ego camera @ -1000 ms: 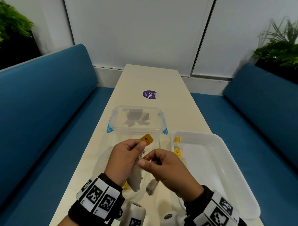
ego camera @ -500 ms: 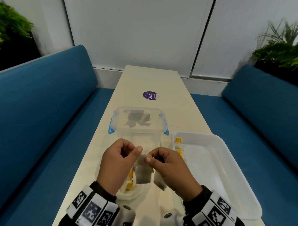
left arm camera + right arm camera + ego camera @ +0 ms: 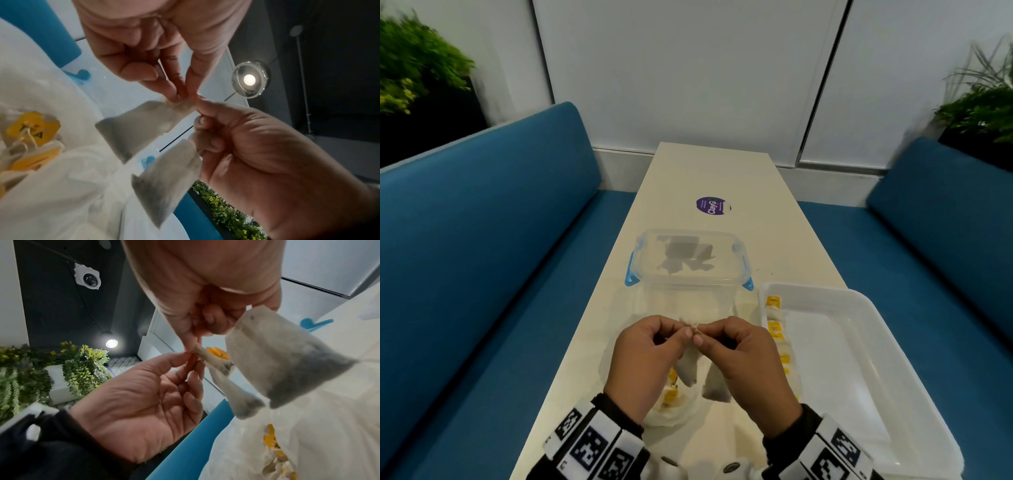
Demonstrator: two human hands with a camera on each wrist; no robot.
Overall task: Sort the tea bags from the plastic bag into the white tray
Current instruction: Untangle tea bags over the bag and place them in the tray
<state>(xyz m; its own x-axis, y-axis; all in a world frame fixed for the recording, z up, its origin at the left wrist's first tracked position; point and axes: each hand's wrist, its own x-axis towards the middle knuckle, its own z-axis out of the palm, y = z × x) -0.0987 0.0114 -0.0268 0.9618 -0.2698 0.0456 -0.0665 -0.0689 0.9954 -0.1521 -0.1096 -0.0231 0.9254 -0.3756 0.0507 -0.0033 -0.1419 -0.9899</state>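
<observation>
A long pale worktop (image 3: 709,178) runs away between two blue benches, a plant in each far corner and a white panelled wall behind. At the left of the near end lies the crumpled plastic bag (image 3: 671,411), its mouth showing yellow-tagged tea bags still inside. Just above it the left hand (image 3: 643,359) pinches the gathered top of one tea bag (image 3: 688,371) between thumb and forefinger, the pouch hanging straight down. Touching it fingertip to fingertip, the right hand (image 3: 746,356) pinches what looks like the thin string there, and a second tea bag (image 3: 717,387) dangles under its curled fingers. The two seem joined or tangled by their strings, so this looks like the separating step. Beyond the hands stands a clear lidded box (image 3: 688,260) with blue clips. To the right sits the white tray (image 3: 893,359), a row of tea bags (image 3: 774,322) already lined along its left wall. The tray lies directly right of the right hand, which is the nearer one; both pouches hang with their long axis vertical, so a freed bag must travel rightward and be laid flat.
</observation>
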